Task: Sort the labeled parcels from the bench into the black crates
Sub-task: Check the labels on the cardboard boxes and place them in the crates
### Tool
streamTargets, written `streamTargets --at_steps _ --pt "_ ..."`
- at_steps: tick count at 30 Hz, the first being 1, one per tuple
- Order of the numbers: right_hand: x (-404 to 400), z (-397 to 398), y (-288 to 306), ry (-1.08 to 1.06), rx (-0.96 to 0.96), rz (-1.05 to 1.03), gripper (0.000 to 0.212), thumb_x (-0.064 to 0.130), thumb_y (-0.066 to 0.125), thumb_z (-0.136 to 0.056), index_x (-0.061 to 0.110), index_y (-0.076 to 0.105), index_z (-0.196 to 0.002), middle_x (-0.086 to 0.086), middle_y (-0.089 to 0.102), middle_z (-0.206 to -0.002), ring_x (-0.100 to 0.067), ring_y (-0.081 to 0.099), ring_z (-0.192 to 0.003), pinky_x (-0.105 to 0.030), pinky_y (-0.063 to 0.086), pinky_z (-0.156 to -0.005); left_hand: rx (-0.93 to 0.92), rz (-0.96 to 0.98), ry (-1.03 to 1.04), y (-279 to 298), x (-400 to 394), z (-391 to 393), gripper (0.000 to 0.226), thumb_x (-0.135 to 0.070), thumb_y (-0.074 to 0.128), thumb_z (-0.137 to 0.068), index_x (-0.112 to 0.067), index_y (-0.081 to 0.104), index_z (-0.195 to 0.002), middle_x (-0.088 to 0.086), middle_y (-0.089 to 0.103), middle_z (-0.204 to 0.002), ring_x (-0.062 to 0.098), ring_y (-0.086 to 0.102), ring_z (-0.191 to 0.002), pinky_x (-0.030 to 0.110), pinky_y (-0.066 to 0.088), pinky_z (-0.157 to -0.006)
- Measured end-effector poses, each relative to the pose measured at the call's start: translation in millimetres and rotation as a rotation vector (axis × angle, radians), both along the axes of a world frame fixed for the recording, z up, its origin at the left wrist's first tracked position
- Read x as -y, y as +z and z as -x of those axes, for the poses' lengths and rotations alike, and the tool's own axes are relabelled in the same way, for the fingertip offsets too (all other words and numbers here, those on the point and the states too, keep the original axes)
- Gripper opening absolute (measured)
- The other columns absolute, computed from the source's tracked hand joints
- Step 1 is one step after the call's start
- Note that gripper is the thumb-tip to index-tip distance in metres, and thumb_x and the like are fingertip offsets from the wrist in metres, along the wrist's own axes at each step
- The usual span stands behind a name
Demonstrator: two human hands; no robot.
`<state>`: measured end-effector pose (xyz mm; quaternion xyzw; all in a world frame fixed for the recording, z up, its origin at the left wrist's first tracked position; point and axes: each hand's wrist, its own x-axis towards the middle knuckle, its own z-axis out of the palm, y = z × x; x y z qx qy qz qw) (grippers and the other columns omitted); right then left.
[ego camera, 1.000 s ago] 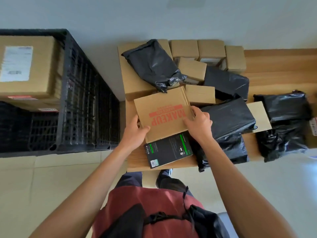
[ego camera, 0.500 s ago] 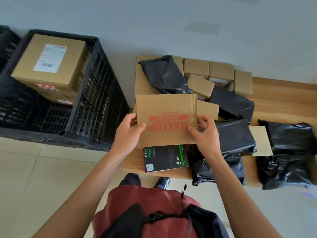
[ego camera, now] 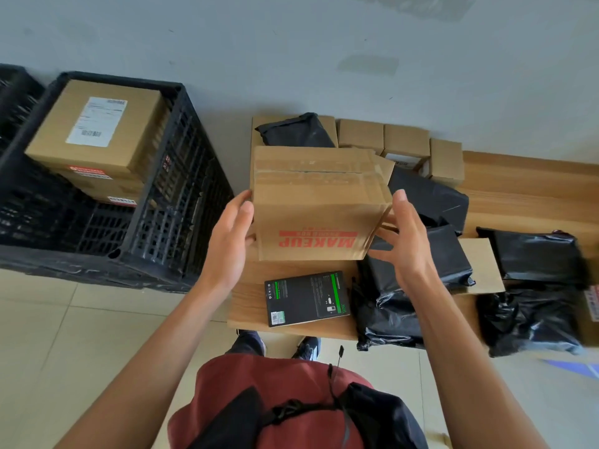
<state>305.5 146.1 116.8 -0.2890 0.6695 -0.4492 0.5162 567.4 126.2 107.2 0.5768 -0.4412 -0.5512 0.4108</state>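
Your left hand (ego camera: 228,241) and right hand (ego camera: 403,243) press flat against the MAKEUP box (ego camera: 319,202), raised above the bench (ego camera: 518,186); black crate (ego camera: 181,176) at nine o'clock.

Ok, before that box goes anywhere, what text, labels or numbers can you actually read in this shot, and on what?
"MAKEUP", red, upside down: brown cardboard box held between left hand and right hand. Smaller red line above it: blurred.
White shipping label with barcode on the brown carton in the black plastic crate: too small.
Red stickers on the cartons beneath: unreadable.
Black-and-green flat box on the wooden bench: print too small.
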Motion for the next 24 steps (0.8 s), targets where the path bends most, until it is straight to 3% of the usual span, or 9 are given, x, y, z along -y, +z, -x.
streamTargets --at_steps 3,4,6,9,13,16,20,24 --pt "-3 -4 0 0.049 -0.111 -0.02 0.034 0.072 0.054 -0.094 0.048 0.069 -0.113 0.014 0.072 -0.119 -0.016 0.067 -0.118 -0.059 0.054 -0.1 0.034 -0.022 -0.025 -2 -2 -1 0.045 -0.056 0.042 -0.105 -0.035 0.054 -0.143 -0.018 0.068 -0.131 0.0 0.061 -0.125 0.038 0.049 -0.104" --pt "-4 -3 -2 0.064 -0.143 -0.002 0.024 0.063 0.058 -0.097 0.043 0.071 -0.103 0.015 0.074 -0.111 -0.013 0.069 -0.111 -0.057 0.054 -0.101 0.045 -0.023 -0.018 -3 -2 -2 0.042 -0.053 0.043 -0.107 -0.032 0.056 -0.141 -0.021 0.069 -0.127 -0.002 0.062 -0.122 0.04 0.051 -0.104" --pt "-7 -3 -6 0.08 -0.109 0.027 0.013 0.041 0.061 -0.103 0.036 0.072 -0.105 0.014 0.077 -0.104 -0.008 0.071 -0.105 -0.048 0.054 -0.101 0.075 -0.036 0.008 -7 -1 -4 0.041 -0.053 0.047 -0.106 -0.027 0.059 -0.135 -0.017 0.07 -0.122 0.0 0.065 -0.117 0.045 0.053 -0.103" --pt "-13 -4 -7 0.13 -0.056 0.08 0.033 0.007 0.06 -0.102 0.03 0.068 -0.125 0.014 0.077 -0.111 -0.002 0.071 -0.107 -0.027 0.056 -0.092 0.107 -0.07 0.025 -12 -2 -8 0.045 -0.062 0.049 -0.099 -0.025 0.062 -0.122 -0.006 0.069 -0.121 0.007 0.065 -0.114 0.051 0.055 -0.101" --pt "-17 3 -22 0.163 -0.161 0.102 0.062 -0.009 0.064 -0.093 0.02 0.054 -0.147 0.006 0.069 -0.135 -0.009 0.064 -0.126 -0.039 0.053 -0.107 -0.004 -0.101 0.098 -13 -3 -9 0.045 -0.056 0.045 -0.106 -0.022 0.054 -0.134 -0.003 0.07 -0.124 0.012 0.069 -0.112 0.049 0.059 -0.095" --pt "-19 1 -22 0.193 -0.187 0.117 0.083 -0.016 0.061 -0.092 0.028 0.04 -0.158 0.009 0.064 -0.143 -0.007 0.062 -0.129 -0.031 0.054 -0.104 -0.071 -0.089 0.072 -3 -6 -7 0.047 -0.06 0.044 -0.098 -0.033 0.056 -0.135 -0.009 0.073 -0.118 0.009 0.07 -0.108 0.035 0.06 -0.083" --pt "-20 1 -24 0.205 -0.26 0.143 0.067 -0.016 0.062 -0.092 0.023 0.057 -0.147 0.01 0.074 -0.126 -0.007 0.068 -0.118 -0.032 0.056 -0.103 -0.125 -0.099 0.045 9 -7 -4 0.063 -0.069 0.045 -0.084 -0.032 0.062 -0.132 -0.013 0.076 -0.11 0.004 0.071 -0.101 0.037 0.059 -0.088" --pt "-22 -2 -18 0.171 -0.193 0.191 0.053 -0.011 0.059 -0.096 0.018 0.062 -0.14 0.007 0.075 -0.122 -0.01 0.069 -0.117 -0.034 0.056 -0.103 -0.112 -0.089 0.087 9 -5 -4 0.059 -0.058 0.063 -0.093 -0.026 0.057 -0.142 -0.011 0.074 -0.117 0.008 0.07 -0.108 0.049 0.058 -0.092"
